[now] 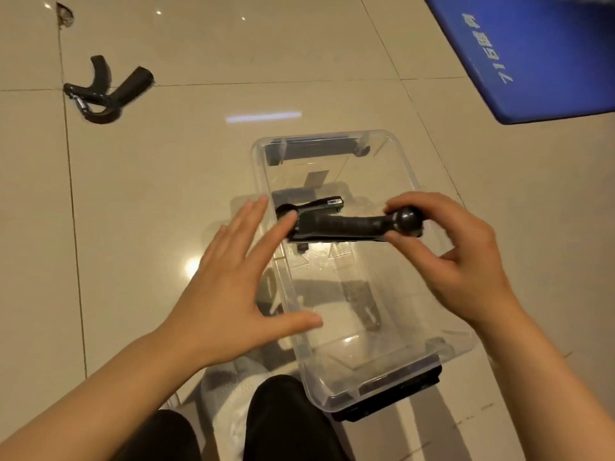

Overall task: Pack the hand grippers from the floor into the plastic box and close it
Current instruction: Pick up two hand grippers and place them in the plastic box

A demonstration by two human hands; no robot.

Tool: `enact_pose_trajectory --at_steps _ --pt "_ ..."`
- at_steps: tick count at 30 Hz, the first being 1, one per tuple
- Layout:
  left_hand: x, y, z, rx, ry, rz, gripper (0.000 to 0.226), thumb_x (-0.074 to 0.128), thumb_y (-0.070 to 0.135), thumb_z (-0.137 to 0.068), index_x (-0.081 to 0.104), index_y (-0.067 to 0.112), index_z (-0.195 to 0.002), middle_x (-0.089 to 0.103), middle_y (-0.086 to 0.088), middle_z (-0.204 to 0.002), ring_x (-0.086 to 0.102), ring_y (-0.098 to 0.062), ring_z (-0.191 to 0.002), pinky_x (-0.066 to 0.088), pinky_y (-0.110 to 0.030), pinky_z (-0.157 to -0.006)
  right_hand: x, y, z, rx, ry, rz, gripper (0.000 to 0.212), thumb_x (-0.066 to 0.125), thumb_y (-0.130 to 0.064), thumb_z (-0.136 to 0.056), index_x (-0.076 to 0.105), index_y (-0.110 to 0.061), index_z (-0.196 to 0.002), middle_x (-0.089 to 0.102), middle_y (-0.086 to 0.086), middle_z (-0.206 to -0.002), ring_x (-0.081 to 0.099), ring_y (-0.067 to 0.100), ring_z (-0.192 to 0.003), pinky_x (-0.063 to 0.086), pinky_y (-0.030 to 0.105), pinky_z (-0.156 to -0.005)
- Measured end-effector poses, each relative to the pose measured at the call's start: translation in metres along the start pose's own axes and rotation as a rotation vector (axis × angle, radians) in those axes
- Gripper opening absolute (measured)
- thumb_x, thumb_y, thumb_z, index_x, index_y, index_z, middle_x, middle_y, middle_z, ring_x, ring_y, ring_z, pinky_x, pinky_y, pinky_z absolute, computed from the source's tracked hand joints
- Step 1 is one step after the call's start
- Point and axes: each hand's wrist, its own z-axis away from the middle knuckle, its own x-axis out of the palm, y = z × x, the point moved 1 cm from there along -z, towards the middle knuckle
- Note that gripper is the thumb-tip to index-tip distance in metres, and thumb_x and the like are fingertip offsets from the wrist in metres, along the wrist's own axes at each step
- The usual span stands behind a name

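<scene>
A clear plastic box (392, 154) with dark latches stands open on the tiled floor in front of me. Over its middle, my right hand (466, 257) pinches the round knob end of a black hand gripper (339, 224) and holds it level above the box. My left hand (229, 294) is spread flat with straight fingers, its fingertips touching the gripper's left end. A second black hand gripper (106, 91) lies on the floor at the far left, well away from the box.
A blue mat (539, 54) with white lettering covers the floor at the top right. My dark trouser legs (283, 424) and a white shoe (229, 404) sit just before the box's near end. Beige tiles surround the box.
</scene>
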Motion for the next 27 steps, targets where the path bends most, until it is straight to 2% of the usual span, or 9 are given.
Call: enact_pose_trajectory --at_steps 2,4,7,11,13,17,21,24,27 --pt "0.009 -0.006 0.002 0.036 -0.074 -0.094 0.113 0.041 0.091 -0.059 -0.014 0.044 -0.145 -0.022 0.014 -0.154 -0.019 -0.004 -0.141 0.001 -0.041 -0.116 -0.006 0.001 0.001 0.111 0.08 -0.057 0.033 0.066 -0.015 -0.083 0.054 -0.023 -0.113 0.061 -0.012 -0.102 0.058 0.004 -0.095 0.044 0.012 -0.082" --pt "0.014 -0.009 0.003 0.009 -0.099 -0.063 0.116 0.046 0.089 -0.058 -0.02 0.044 -0.143 -0.029 0.018 -0.151 -0.021 -0.001 -0.14 0.0 -0.037 -0.116 -0.003 0.001 -0.004 0.228 0.06 -0.005 0.034 0.068 -0.015 -0.084 0.048 -0.026 -0.109 0.06 -0.013 -0.097 0.058 0.003 -0.091 0.044 0.01 -0.075" --pt "0.013 -0.006 0.003 -0.018 -0.102 0.017 0.118 0.053 0.083 -0.055 -0.023 0.05 -0.139 -0.034 0.024 -0.147 -0.023 0.008 -0.136 0.004 -0.028 -0.112 0.027 0.014 -0.018 0.32 -0.198 0.27 0.026 0.062 -0.02 -0.088 0.047 -0.022 -0.108 0.055 -0.008 -0.096 0.052 0.01 -0.083 0.037 0.018 -0.063" --pt "0.013 -0.004 0.003 -0.023 -0.111 0.043 0.117 0.052 0.083 -0.052 -0.021 0.054 -0.138 -0.034 0.027 -0.145 -0.023 0.01 -0.134 0.008 -0.03 -0.112 0.099 0.062 -0.03 0.479 -0.524 0.24 0.031 0.06 -0.023 -0.09 0.047 -0.017 -0.118 0.06 0.003 -0.108 0.056 0.02 -0.093 0.041 0.029 -0.073" --pt "0.014 -0.005 0.003 -0.021 -0.109 0.045 0.117 0.053 0.083 -0.053 -0.019 0.053 -0.139 -0.033 0.027 -0.146 -0.022 0.009 -0.135 0.01 -0.033 -0.113 0.124 0.088 -0.029 0.517 -0.557 0.231 0.036 0.06 -0.023 -0.09 0.05 -0.015 -0.124 0.057 0.008 -0.119 0.055 0.025 -0.106 0.042 0.03 -0.081" --pt "0.015 -0.005 0.003 -0.032 -0.111 0.047 0.117 0.053 0.083 -0.052 -0.019 0.053 -0.139 -0.033 0.027 -0.146 -0.021 0.007 -0.136 0.009 -0.036 -0.115 0.136 0.11 -0.025 0.453 -0.474 0.31 0.043 0.06 -0.023 -0.089 0.049 -0.017 -0.13 0.049 0.004 -0.13 0.046 0.023 -0.118 0.04 0.033 -0.093" --pt "0.016 -0.005 0.003 -0.033 -0.106 0.058 0.118 0.054 0.083 -0.052 -0.017 0.052 -0.14 -0.031 0.027 -0.147 -0.021 0.005 -0.137 0.009 -0.04 -0.116 0.128 0.11 -0.01 0.509 -0.631 0.513 0.058 0.066 -0.039 -0.082 0.043 -0.02 -0.132 0.044 0.006 -0.132 0.044 0.027 -0.118 0.045 0.039 -0.088" --pt "0.017 -0.006 0.003 -0.033 -0.099 0.05 0.117 0.053 0.084 -0.051 -0.017 0.053 -0.14 -0.031 0.027 -0.147 -0.021 0.006 -0.137 0.005 -0.038 -0.115 0.135 0.096 0.003 0.367 -0.756 0.59 0.081 0.073 -0.051 -0.07 0.032 -0.024 -0.135 0.035 0.004 -0.136 0.039 0.027 -0.12 0.045 0.041 -0.085" --pt "0.018 -0.005 0.003 -0.026 -0.102 0.032 0.115 0.05 0.085 -0.053 -0.018 0.052 -0.139 -0.032 0.026 -0.147 -0.022 0.006 -0.137 0.003 -0.035 -0.113 0.15 0.083 0.002 0.135 -0.769 0.679 0.08 0.075 -0.044 -0.07 0.033 -0.024 -0.135 0.038 0.004 -0.135 0.04 0.027 -0.121 0.041 0.041 -0.09"
